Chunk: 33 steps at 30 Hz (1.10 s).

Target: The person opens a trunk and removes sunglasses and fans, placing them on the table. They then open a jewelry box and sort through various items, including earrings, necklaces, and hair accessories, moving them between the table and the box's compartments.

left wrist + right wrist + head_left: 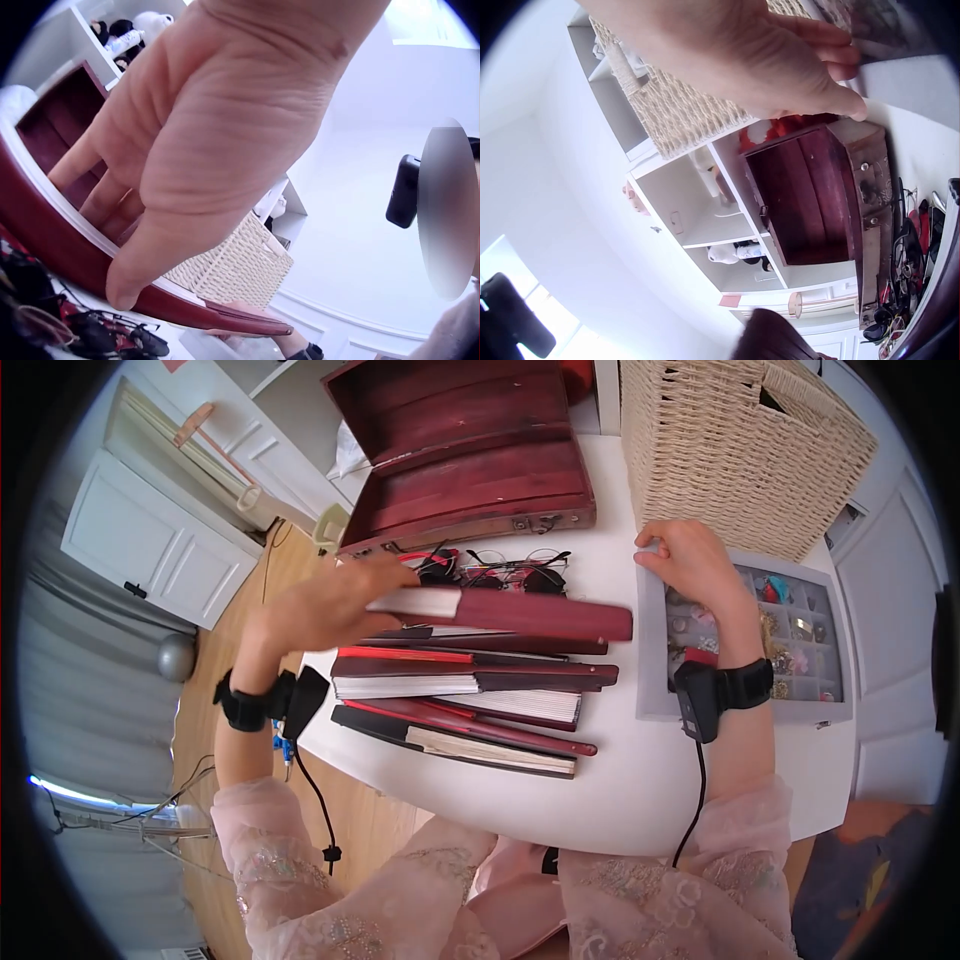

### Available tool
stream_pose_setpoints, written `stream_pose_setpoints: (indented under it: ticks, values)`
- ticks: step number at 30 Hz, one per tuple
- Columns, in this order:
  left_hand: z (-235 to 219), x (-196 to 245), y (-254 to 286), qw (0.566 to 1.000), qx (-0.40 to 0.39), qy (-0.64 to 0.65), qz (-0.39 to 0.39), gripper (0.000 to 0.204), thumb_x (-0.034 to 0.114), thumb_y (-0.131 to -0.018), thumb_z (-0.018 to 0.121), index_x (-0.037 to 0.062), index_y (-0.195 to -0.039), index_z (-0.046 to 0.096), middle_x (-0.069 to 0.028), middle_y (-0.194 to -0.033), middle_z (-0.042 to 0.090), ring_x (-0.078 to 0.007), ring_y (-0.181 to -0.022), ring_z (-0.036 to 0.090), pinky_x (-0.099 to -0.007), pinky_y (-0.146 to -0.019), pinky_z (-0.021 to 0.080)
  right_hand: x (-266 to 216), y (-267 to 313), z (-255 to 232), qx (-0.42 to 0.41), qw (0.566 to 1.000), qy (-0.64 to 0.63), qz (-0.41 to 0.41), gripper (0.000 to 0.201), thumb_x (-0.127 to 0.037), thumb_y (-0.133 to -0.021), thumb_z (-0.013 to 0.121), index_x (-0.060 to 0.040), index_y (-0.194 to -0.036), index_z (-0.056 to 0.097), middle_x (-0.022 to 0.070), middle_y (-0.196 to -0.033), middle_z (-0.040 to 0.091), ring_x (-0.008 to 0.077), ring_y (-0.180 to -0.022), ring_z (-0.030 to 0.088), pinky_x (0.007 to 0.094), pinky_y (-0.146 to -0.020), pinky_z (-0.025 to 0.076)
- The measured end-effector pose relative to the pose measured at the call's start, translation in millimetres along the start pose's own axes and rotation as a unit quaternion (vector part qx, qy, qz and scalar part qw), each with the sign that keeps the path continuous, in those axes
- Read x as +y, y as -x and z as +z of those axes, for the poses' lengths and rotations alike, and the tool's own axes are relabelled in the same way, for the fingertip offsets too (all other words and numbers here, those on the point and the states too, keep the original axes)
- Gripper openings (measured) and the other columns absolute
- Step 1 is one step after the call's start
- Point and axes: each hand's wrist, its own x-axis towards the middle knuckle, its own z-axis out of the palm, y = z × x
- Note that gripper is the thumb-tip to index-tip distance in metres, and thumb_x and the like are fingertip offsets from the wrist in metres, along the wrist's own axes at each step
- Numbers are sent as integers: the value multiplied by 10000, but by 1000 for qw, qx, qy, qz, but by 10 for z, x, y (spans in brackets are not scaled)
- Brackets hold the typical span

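In the head view the left hand (330, 600) grips the end of a dark red book (545, 615), lifted above a pile of red and black books (470, 685). The left wrist view shows the left hand (202, 150) with its thumb against the red cover (180, 311). Away from the books, the right hand (690, 560) holds nothing, fingers loosely bent, over the left edge of a grey compartment box (655, 660). Its fingers also hang loosely in the right wrist view, where the right hand (757, 60) is near the top.
An open red wooden case (480, 490) stands at the back, with several pairs of glasses (515, 570) in front of it. A woven basket (720, 450) is at the back right. Trinkets (785, 625) lie inside the grey box. The white table's (640, 790) front edge is near the person's lap.
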Motion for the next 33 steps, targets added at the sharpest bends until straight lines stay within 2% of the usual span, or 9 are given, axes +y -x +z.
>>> stream_pose_setpoints:
  ticks: [3, 5, 10, 12, 16, 19, 22, 27, 33]
  values:
    - [172, 66, 121, 999, -15, 2, -42, 400, 79, -786, 634, -11, -1155, 509, -165, -1107, 546, -345, -1031, 536, -400, -864, 439, 8, -5, 6, -4, 1000, 8, 3, 210, -202, -762, 672, -56, -914, 678, 142, -796, 663, 304, -831, 629, 395, -768, 480]
    - [248, 114, 126, 995, -63, -3, -83, 399, 79, -787, 639, -5, -1156, 511, -161, -1119, 542, -344, -1040, 534, -402, -869, 439, 19, 0, 20, 7, 1000, 10, -4, 209, -202, -760, 675, -58, -912, 679, 141, -800, 664, 301, -835, 630, 390, -761, 481]
    - [507, -68, 155, 998, -52, -2, -41, 426, 102, -793, 655, 16, -1183, 508, -147, -1153, 539, -329, -1036, 539, -400, -860, 451, -2, -1, -3, -2, 1000, 0, 6, 198, -200, -756, 677, -61, -897, 683, 140, -812, 666, 300, -840, 631, 389, -761, 481]
    - [584, -136, 163, 999, -13, -16, -26, 370, 115, -806, 645, 11, -1147, 547, -152, -1119, 567, -323, -1009, 557, -397, -850, 456, 13, -2, 10, -1, 1000, 3, 5, 195, -202, -756, 677, -62, -892, 684, 140, -816, 667, 299, -838, 632, 390, -760, 482]
    - [502, -113, 70, 1000, -23, -3, -17, 296, 134, -822, 632, 9, -1089, 596, -157, -1074, 598, -324, -980, 576, -386, -847, 462, 26, 3, 9, 11, 1000, 8, -10, 195, -210, -758, 674, -65, -889, 686, 133, -821, 669, 295, -837, 633, 390, -754, 483]
    - [468, -27, 36, 996, -38, 49, -57, 303, 145, -826, 636, -34, -1069, 603, -172, -1049, 611, -340, -1039, 551, -372, -913, 439, 1, -4, -11, 0, 1000, 6, -1, 192, -208, -759, 672, -65, -885, 687, 128, -836, 671, 294, -846, 632, 388, -756, 484]
    - [490, 40, 29, 997, -10, 53, -46, 377, 237, -792, 680, -20, -1057, 606, -173, -1042, 606, -328, -964, 586, -372, -837, 471, 1, 1, -6, -4, 1000, 0, 4, 186, -204, -761, 670, -62, -881, 687, 122, -853, 674, 294, -857, 632, 385, -762, 486]
    - [505, 135, 22, 998, -14, -1, -66, 513, 303, -733, 731, -16, -1106, 583, -169, -1052, 600, -328, -973, 583, -372, -856, 463, 17, -16, 1, -2, 1000, 4, -4, 185, -206, -766, 672, -61, -879, 686, 113, -870, 679, 290, -867, 634, 384, -774, 489]
    - [345, 351, -87, 992, -22, -10, -121, 493, 273, -779, 692, -7, -1163, 559, -175, -1134, 585, -332, -1039, 564, -386, -885, 453, -1, -3, -2, -8, 1000, 6, -1, 189, -207, -758, 685, -64, -880, 687, 106, -879, 681, 287, -889, 629, 389, -784, 490]
